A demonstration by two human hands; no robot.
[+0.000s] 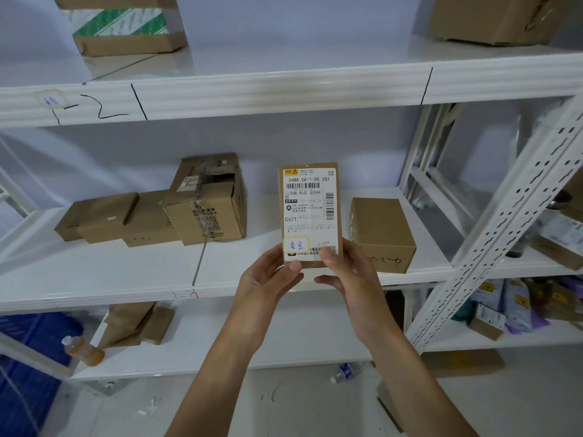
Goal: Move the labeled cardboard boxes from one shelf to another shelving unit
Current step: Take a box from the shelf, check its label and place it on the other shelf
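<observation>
I hold a small flat cardboard box (309,212) upright in front of the middle shelf (126,272), its white shipping label and a yellow-edged handwritten sticker facing me. My left hand (268,279) grips its lower left corner. My right hand (344,272) grips its lower right corner. On the shelf behind stand a plain brown box (383,234) at the right and a taped, torn box (208,200) at the left, beside flatter boxes (97,217).
The upper shelf (284,86) carries a green-striped box (123,23) and another box (492,17). A second shelving unit (511,216) with packets stands at the right. The bottom shelf holds small boxes and an orange bottle (83,350). A water bottle (345,372) lies on the floor.
</observation>
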